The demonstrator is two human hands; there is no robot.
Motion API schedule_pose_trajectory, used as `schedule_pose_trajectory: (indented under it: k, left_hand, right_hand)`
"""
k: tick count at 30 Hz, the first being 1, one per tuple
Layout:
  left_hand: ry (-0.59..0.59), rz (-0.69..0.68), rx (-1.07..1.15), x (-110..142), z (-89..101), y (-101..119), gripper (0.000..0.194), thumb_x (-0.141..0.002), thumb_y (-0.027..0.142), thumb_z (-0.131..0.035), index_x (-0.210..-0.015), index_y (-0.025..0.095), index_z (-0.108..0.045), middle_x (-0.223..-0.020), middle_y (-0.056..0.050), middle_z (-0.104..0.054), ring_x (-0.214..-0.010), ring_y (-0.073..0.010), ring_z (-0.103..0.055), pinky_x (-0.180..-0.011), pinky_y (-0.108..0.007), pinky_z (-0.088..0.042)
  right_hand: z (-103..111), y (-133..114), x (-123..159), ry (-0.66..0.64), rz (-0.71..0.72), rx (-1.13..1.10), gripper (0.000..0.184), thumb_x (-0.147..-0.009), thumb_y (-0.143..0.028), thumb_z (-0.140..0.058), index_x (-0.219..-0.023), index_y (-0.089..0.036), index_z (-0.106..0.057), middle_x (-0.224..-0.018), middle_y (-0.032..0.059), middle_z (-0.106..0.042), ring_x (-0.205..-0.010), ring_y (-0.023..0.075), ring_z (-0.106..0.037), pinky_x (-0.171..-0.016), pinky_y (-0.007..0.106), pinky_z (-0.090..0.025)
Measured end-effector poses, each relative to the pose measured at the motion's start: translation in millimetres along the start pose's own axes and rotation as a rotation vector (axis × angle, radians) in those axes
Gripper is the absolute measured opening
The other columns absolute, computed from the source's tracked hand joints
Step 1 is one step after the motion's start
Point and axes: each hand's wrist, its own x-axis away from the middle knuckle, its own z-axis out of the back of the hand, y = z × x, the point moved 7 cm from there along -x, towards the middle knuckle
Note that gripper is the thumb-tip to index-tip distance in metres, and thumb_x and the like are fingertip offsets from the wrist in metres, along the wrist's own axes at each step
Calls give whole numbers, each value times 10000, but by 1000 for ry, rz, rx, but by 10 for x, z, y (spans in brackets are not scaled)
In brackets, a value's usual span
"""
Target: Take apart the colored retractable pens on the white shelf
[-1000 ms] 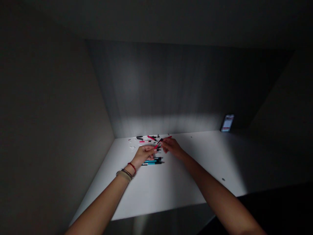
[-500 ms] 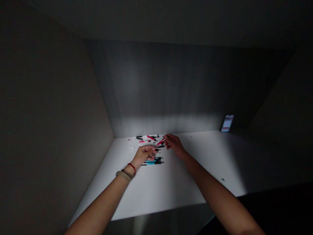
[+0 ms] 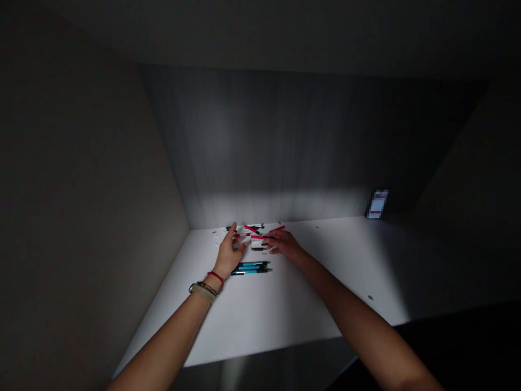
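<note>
My right hand (image 3: 286, 246) pinches a red pen barrel (image 3: 258, 237), which points left over the white surface. My left hand (image 3: 228, 255) is open, thumb and fingers apart, beside a red and silver pen part (image 3: 243, 235); whether it touches that part I cannot tell. Behind the right fingertips lies another red pen piece (image 3: 277, 228). A further red piece (image 3: 251, 230) rests among black parts at the back. Between the hands is a small black pen part (image 3: 258, 249). Nearer to me, several blue and black pens (image 3: 253, 268) lie side by side, their left ends close to my left wrist.
The white shelf (image 3: 244, 326) is boxed in by a grey back panel (image 3: 264, 146) and a left side wall (image 3: 101, 190). A phone (image 3: 377, 204) leans at the back right. A small round dark spot (image 3: 370, 297) marks the right front. Light is dim.
My left hand has moved left and up, and its fingers have spread. My right hand has come slightly lower and holds a red barrel level; a red piece now lies behind it.
</note>
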Motion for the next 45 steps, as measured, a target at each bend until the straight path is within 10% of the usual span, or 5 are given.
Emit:
schedule_pose_trajectory:
  k: [8,19,32,45]
  left_hand:
    - [-328,90,199,120,-328,141,507,-813,441,-667,-1219,141,-617,-915,-81,-711,-670,-137,-636,-593,-232,-509]
    - [-112,-24,102,46,-99,319,342,-796,444,-688,-964,147,-689,-782,-36,-671,-594,-117,-560,-532,-213,-455]
    - [-21,92,311,3,-22,237,456,-755,555,-699,-937,159,-565,-731,-13,-631,-588,-124,-605,-483,-200,-480]
    - [-65,-104,-193,145,-30,492,257,-951,452,-442,-883,216,-521,-589,52,-518,-553,-140,-495,-594,-232,-348]
  right_hand:
    - [-150,13,73,-187,-39,-21,387,-692,-439,-799,-919,-178,-627,-966,63,-728,-681,120,-665,-581,230,-544]
    - [-396,63,210,-406,-61,89,429,-700,-529,-770,-845,-142,-655,-840,48,-705,-569,98,-608,-507,208,-491]
    - [-276,161,47,-268,-54,-20,478,-777,-620,-649,-760,-146,-593,-632,14,-624,-476,94,-544,-419,193,-381]
    - [-153,13,-23,-93,105,145,422,-809,-573,-572,-705,-165,-550,-618,-1,-596,-478,84,-521,-403,180,-422]
